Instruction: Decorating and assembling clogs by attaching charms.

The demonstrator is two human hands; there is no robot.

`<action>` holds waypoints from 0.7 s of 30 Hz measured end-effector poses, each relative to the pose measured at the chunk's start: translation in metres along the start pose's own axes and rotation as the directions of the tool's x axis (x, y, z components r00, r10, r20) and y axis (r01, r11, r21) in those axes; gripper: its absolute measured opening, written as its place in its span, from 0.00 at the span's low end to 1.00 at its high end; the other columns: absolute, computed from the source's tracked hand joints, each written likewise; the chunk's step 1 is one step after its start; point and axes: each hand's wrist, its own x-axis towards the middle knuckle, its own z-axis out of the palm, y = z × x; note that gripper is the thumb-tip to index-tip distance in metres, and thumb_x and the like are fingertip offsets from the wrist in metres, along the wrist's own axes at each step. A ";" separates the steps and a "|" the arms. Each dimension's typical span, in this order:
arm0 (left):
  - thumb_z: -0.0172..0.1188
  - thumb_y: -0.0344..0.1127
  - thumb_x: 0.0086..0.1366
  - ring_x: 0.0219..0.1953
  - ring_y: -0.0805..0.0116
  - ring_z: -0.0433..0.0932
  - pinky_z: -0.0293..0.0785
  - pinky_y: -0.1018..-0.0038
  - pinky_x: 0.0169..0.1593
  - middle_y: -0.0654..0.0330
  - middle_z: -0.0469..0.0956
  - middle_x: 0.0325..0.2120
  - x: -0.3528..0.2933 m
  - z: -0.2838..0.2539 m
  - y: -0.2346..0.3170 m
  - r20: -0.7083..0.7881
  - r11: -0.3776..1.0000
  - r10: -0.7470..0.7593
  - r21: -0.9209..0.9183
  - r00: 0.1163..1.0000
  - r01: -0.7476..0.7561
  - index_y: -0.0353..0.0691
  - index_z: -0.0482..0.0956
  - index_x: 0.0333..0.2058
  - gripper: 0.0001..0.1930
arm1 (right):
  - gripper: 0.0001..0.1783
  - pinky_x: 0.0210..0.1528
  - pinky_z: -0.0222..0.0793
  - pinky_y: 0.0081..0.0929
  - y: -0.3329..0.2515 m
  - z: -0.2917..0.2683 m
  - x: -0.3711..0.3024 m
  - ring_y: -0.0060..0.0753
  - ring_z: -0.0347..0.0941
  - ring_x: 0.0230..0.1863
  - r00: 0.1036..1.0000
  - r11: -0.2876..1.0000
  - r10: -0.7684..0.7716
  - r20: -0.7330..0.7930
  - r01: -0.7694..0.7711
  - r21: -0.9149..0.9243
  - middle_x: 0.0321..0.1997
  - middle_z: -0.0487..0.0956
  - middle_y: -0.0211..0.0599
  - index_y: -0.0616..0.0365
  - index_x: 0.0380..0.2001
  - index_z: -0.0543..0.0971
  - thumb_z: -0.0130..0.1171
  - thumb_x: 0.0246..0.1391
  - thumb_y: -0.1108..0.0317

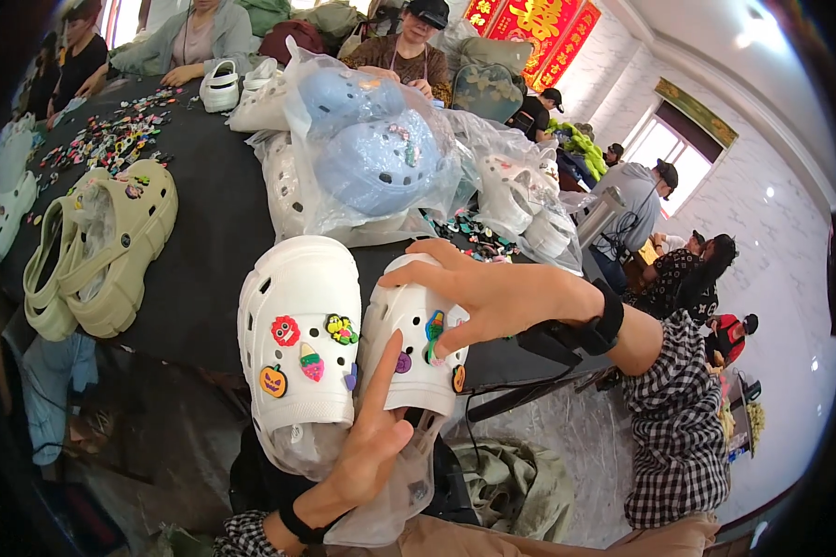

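Two white clogs lie side by side at the table's near edge, toes pointing away from me. The left white clog (299, 278) carries several colourful charms: a red one, a yellow one, an ice-cream shape and an orange pumpkin. My right hand (502, 297) grips the toe of the right white clog (407, 320), its thumb pressing by a green-and-pink charm (434, 336). A round purple charm (402, 362) and an orange one sit on that same clog. Along its inner side, my left hand (367, 464) stretches out the index finger, thumb apart; its other fingers are mostly hidden.
Blue clogs (376, 162) in clear plastic stand just beyond, among more white clogs. Pale green clogs (111, 251) lie at the left of the black table (204, 223). Loose charms (111, 135) are scattered at the far left and behind the right clog. Other people sit around.
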 end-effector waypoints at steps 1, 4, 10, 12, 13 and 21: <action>0.57 0.46 0.60 0.73 0.60 0.45 0.39 0.67 0.72 0.49 0.42 0.72 -0.001 -0.005 -0.001 0.059 1.000 0.013 0.010 0.998 -0.013 0.35 0.34 0.72 0.51 | 0.48 0.66 0.59 0.42 -0.001 0.001 -0.002 0.62 0.55 0.67 1.000 1.000 0.004 -0.011 -0.004 -0.031 0.64 0.57 0.58 0.53 0.67 0.56 0.70 0.47 0.58; 0.53 0.39 0.64 0.72 0.62 0.45 0.41 0.70 0.70 0.49 0.40 0.72 0.001 -0.011 -0.004 0.135 0.999 0.039 0.029 0.990 -0.043 0.36 0.32 0.72 0.46 | 0.48 0.65 0.60 0.42 -0.005 0.003 -0.004 0.63 0.56 0.66 0.999 0.996 0.022 -0.030 -0.025 -0.088 0.63 0.57 0.59 0.53 0.67 0.57 0.70 0.46 0.56; 0.54 0.42 0.64 0.73 0.61 0.44 0.40 0.67 0.71 0.48 0.40 0.72 0.000 -0.004 0.001 0.078 0.996 0.001 0.091 0.997 -0.008 0.35 0.32 0.71 0.48 | 0.48 0.66 0.58 0.44 -0.009 0.001 -0.005 0.63 0.53 0.68 0.997 0.987 0.082 0.002 -0.081 -0.138 0.67 0.53 0.61 0.52 0.68 0.54 0.68 0.49 0.55; 0.57 0.48 0.62 0.73 0.58 0.43 0.37 0.64 0.72 0.48 0.41 0.72 0.000 0.000 0.002 0.018 0.996 -0.011 0.093 1.000 0.009 0.33 0.34 0.71 0.51 | 0.46 0.67 0.57 0.44 -0.007 0.000 -0.003 0.59 0.49 0.72 0.995 0.991 0.094 0.034 -0.090 -0.095 0.71 0.50 0.58 0.51 0.68 0.53 0.67 0.51 0.58; 0.57 0.49 0.62 0.73 0.58 0.44 0.37 0.64 0.72 0.48 0.42 0.72 -0.001 0.000 0.002 0.019 0.996 -0.009 0.090 1.000 0.008 0.33 0.34 0.71 0.51 | 0.46 0.67 0.57 0.45 -0.003 0.003 -0.002 0.58 0.46 0.73 0.995 0.991 0.098 0.028 -0.095 -0.092 0.71 0.50 0.58 0.51 0.68 0.53 0.67 0.51 0.57; 0.56 0.49 0.61 0.72 0.59 0.46 0.39 0.64 0.72 0.48 0.43 0.72 -0.001 0.003 0.003 -0.006 0.995 -0.034 0.089 0.999 0.034 0.32 0.35 0.71 0.50 | 0.44 0.66 0.57 0.44 -0.001 0.015 0.000 0.57 0.43 0.73 0.996 0.997 0.052 -0.077 -0.056 -0.056 0.67 0.55 0.58 0.54 0.66 0.56 0.67 0.50 0.59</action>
